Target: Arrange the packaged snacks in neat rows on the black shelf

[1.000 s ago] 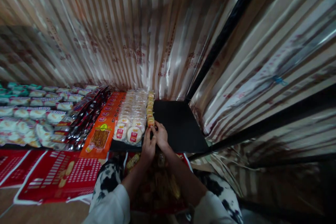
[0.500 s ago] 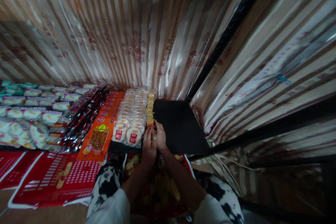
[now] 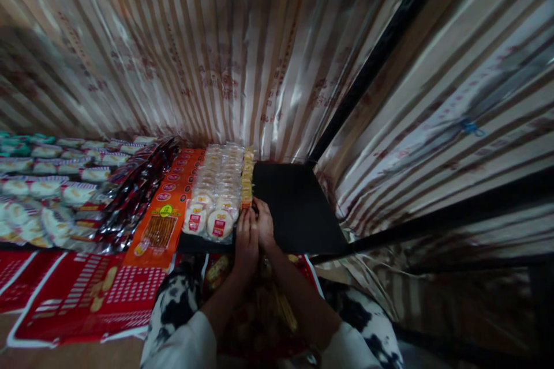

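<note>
A narrow row of small yellow snack packets (image 3: 247, 179) runs back along the black shelf (image 3: 294, 202). At its near end, my left hand (image 3: 246, 242) and my right hand (image 3: 264, 226) press together side by side. My left fingers are closed against the front packet, and my right fingers curl around its right side; the fingers partly hide that packet. Just left of my hands are two rows of round white crackers in clear wrappers (image 3: 220, 223). An orange bag of stick snacks (image 3: 161, 230) lies farther left.
Dark shiny packets (image 3: 134, 196) and white wrapped rolls (image 3: 45, 186) fill the shelf's left part. Below are red baskets (image 3: 104, 300), one with snack packs between my knees. A black frame post (image 3: 367, 75) and striped plastic sheeting (image 3: 242, 57) stand behind the shelf.
The view has shifted slightly, so the goods at left sit a little farther left. My hands keep the same place at the front yellow packet.
</note>
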Demonstrator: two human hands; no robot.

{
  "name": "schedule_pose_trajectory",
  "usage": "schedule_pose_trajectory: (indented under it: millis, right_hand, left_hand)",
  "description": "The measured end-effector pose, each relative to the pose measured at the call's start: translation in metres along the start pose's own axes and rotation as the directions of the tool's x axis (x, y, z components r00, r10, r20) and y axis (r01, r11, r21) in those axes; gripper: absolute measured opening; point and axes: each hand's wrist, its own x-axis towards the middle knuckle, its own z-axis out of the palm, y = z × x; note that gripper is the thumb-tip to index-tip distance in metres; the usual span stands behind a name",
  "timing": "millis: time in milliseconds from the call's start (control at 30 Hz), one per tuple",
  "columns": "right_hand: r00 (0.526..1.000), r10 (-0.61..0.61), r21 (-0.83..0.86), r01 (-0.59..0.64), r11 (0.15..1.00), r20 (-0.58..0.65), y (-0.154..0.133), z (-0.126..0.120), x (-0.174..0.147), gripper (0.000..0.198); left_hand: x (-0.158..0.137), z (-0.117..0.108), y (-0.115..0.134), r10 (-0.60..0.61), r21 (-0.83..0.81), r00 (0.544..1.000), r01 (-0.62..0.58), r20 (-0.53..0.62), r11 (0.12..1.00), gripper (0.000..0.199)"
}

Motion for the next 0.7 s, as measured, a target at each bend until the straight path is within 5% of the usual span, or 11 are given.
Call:
schedule_pose_trajectory:
  millis: [167, 367, 700]
  right_hand:
    - [0.995, -0.045, 0.068, 0.051, 0.996, -0.09, -0.007, -0.004, 0.002, 0.039]
    - [0.997, -0.078, 0.144, 0.082, 0.986, -0.03, -0.012, -0.006, 0.011, 0.039]
    - [0.989, 0.147, 0.313, -0.139, 0.939, -0.001, -0.007, -0.003, 0.053, 0.05]
  left_hand:
    - [-0.004, 0.0, 0.003, 0.026, 0.023, 0.999, -0.026, -0.019, 0.999, 0.049]
    - [0.001, 0.002, 0.0, -0.006, 0.002, 0.999, 0.006, -0.042, 1.0, 0.05]
    - [-0.001, 0.011, 0.002, 0.009, 0.065, 0.996, -0.004, -0.085, 0.998, 0.053]
